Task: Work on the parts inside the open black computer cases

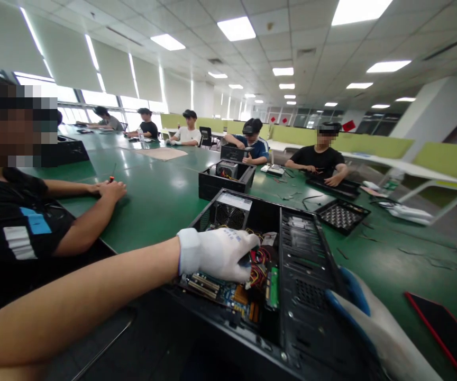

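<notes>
An open black computer case point(303, 254) lies at the table's near edge, with a power supply point(230, 214), a blue circuit board, a green card point(274, 287) and bundled coloured wires point(259, 272) inside. Reaching into it, my left hand point(224, 254) wears a white glove; its thumb and fingers close around a small dark part beside the wires, too hidden to name. My right hand point(375, 323), in a white and blue glove, rests against the right side of the case, thumb on top and apart from the fingers, which go down the outer side.
A second open case point(226, 180) stands just behind mine on the green table point(153, 198). At right lie a black tray point(341, 216) and a red-edged black pad point(442, 330). A person's hands point(111, 190) rest at left; several people sit farther back.
</notes>
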`<action>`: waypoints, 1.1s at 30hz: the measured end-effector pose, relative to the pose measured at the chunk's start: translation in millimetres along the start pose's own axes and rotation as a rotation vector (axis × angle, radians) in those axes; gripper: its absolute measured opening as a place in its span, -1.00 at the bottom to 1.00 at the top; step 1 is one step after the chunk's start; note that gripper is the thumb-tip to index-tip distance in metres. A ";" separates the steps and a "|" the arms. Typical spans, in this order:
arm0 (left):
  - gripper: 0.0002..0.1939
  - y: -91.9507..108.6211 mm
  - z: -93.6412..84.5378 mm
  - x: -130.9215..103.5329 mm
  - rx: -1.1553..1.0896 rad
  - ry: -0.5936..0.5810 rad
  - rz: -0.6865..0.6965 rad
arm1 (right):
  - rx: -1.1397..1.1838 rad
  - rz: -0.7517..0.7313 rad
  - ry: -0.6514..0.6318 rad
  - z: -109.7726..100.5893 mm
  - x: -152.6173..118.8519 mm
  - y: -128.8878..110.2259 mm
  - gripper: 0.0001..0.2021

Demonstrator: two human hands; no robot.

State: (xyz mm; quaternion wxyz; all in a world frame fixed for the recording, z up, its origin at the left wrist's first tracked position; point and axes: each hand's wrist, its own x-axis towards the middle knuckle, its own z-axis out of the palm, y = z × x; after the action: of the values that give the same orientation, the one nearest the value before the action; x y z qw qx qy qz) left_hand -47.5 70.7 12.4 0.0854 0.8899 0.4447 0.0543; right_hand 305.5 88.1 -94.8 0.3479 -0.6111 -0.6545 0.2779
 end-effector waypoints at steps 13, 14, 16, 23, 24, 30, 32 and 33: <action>-0.85 -11.5 22.9 -129.5 -0.053 0.512 -0.087 | 0.127 -0.332 -0.273 165.9 37.4 -147.6 -0.34; -0.82 -7.7 27.5 -135.0 -0.056 0.560 -0.070 | 0.129 -0.350 -0.286 180.0 42.4 -157.2 -0.34; -0.79 3.4 38.0 -140.8 -0.062 0.623 -0.053 | 0.110 -0.381 -0.310 206.8 52.5 -176.2 -0.30; -0.85 20.7 120.1 -99.6 -0.124 0.642 -0.179 | -0.029 -0.481 -0.382 263.0 97.5 -217.1 -0.29; -0.85 12.8 135.5 -90.8 -0.135 0.631 -0.212 | -0.063 -0.501 -0.398 264.8 106.5 -218.0 -0.33; -0.85 -48.9 199.2 -66.5 -0.228 0.635 -0.286 | -0.361 -0.547 -0.287 258.7 182.5 -211.6 -0.42; -0.84 -56.2 207.4 -67.1 -0.251 0.665 -0.331 | -0.485 -0.529 -0.197 254.6 214.6 -208.5 -0.49; -0.85 -56.9 209.8 -67.5 -0.257 0.679 -0.348 | -0.544 -0.519 -0.157 252.5 230.8 -206.9 -0.51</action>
State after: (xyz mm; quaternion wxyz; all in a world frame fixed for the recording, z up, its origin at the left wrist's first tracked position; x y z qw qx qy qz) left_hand -96.2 28.4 -205.9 0.0521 0.7149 0.5814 0.3849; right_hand -23.3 312.5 -57.3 0.1806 -0.4720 -0.8618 0.0430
